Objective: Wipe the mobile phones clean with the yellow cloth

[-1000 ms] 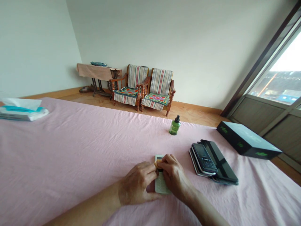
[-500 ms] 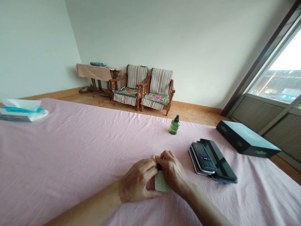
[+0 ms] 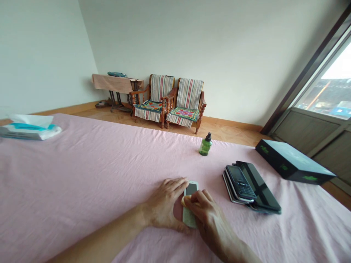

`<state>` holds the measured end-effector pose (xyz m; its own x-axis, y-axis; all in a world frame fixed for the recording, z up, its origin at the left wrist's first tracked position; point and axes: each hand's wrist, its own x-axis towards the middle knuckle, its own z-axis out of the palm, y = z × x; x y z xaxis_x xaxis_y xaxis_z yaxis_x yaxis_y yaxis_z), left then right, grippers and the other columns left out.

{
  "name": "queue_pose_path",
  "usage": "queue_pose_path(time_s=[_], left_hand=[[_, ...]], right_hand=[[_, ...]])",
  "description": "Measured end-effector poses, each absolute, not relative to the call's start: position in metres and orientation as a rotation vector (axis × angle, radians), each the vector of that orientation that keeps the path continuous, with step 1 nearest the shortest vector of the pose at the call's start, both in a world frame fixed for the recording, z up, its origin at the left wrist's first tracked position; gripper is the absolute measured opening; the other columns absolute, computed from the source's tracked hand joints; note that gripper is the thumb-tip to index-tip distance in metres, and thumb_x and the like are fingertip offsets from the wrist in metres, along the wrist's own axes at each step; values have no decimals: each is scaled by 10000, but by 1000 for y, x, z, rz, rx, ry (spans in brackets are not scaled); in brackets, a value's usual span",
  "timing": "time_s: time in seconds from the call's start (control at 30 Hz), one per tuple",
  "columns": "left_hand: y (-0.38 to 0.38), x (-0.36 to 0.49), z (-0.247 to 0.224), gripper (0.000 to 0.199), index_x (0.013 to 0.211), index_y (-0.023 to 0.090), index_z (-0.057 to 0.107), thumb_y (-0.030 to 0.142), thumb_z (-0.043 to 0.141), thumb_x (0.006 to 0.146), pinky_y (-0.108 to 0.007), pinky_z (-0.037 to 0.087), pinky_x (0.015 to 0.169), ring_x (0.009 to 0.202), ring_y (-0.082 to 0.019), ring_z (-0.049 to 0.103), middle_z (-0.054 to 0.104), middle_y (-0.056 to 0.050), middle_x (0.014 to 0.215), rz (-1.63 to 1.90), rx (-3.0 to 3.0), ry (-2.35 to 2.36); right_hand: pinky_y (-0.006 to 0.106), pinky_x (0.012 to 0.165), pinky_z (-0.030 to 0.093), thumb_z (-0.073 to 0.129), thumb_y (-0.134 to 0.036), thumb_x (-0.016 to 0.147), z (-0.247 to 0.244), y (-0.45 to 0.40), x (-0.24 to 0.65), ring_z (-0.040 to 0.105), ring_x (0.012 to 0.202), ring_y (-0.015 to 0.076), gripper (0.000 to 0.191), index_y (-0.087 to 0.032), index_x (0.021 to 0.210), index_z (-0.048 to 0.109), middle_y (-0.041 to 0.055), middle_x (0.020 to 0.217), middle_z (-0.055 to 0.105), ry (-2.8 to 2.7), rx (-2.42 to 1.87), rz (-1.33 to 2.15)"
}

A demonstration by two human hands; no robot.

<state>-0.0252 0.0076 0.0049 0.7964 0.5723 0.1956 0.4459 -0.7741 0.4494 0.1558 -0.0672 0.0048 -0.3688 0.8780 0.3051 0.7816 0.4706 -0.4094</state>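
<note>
A white smartphone point(image 3: 191, 188) lies face up on the pink cloth, its upper screen dark and its lower part pale grey-green and speckled. My left hand point(image 3: 166, 204) steadies it from the left, fingertips at the top edge and thumb at the bottom corner. In the closed fingers of my right hand point(image 3: 210, 215) is a small yellow piece point(image 3: 187, 200), pressed on the middle of the phone; whether it is sponge or cloth I cannot tell. Part of the phone's right side is hidden behind that hand.
On the right lie stacked phones, a keypad phone point(image 3: 240, 184) on top, partly over a black tablet point(image 3: 263, 190). Beyond stand a black box point(image 3: 293, 162) and a green spray bottle point(image 3: 205, 145). A tissue pack point(image 3: 33, 129) lies far left on the pink-covered table point(image 3: 109, 164).
My right hand has slid the yellow piece down from the phone's top to its middle, uncovering the upper screen. My left fingers have moved to the phone's top edge.
</note>
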Motion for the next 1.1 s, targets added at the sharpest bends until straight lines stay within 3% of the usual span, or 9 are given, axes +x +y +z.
queue_pose_path(time_s=[0.23, 0.33, 0.53, 0.67, 0.77, 1.1], left_hand=[[9, -26, 3, 1023, 1391, 175, 382, 633, 758, 557, -489, 307, 1087, 1305, -369, 409, 414, -159, 1452, 510, 2631, 756], [9, -27, 1, 1011, 1407, 159, 356, 619, 737, 591, -501, 287, 1093, 1325, -369, 381, 368, -180, 1480, 493, 2633, 771], [7, -25, 7, 1018, 1385, 136, 374, 592, 764, 562, -482, 293, 1106, 1299, -351, 406, 436, -172, 1425, 506, 2589, 783], [6, -25, 8, 1071, 1392, 124, 351, 630, 762, 543, -536, 293, 1094, 1305, -380, 381, 421, -189, 1421, 454, 2568, 808], [7, -27, 7, 1103, 1415, 114, 310, 653, 744, 557, -565, 282, 1090, 1319, -393, 355, 391, -207, 1438, 403, 2558, 831], [7, -24, 12, 1062, 1400, 146, 344, 639, 752, 553, -516, 290, 1094, 1301, -375, 388, 420, -181, 1428, 426, 2556, 817]], right_hand=[[291, 615, 393, 528, -96, 896, 10, -74, 149, 527, 762, 198, 133, -199, 898, 611, 46, 836, 595, -2309, -1311, 123], [286, 609, 396, 505, -79, 888, 15, -80, 147, 533, 740, 189, 161, -193, 827, 600, 48, 806, 596, -2335, -1248, 180], [262, 617, 407, 475, 3, 770, 8, -82, 161, 542, 746, 169, 266, -205, 765, 640, 37, 787, 565, -2169, -1166, 409], [261, 605, 420, 436, -11, 807, -4, -76, 172, 540, 716, 164, 328, -206, 913, 678, 46, 796, 559, -1905, -1367, 414], [271, 619, 429, 444, -45, 845, -9, -73, 175, 541, 716, 169, 292, -204, 921, 678, 48, 796, 569, -1844, -1416, 411], [314, 658, 442, 453, 27, 754, -1, -75, 160, 547, 787, 209, 392, -224, 951, 681, 59, 834, 585, -2037, -1401, 307]])
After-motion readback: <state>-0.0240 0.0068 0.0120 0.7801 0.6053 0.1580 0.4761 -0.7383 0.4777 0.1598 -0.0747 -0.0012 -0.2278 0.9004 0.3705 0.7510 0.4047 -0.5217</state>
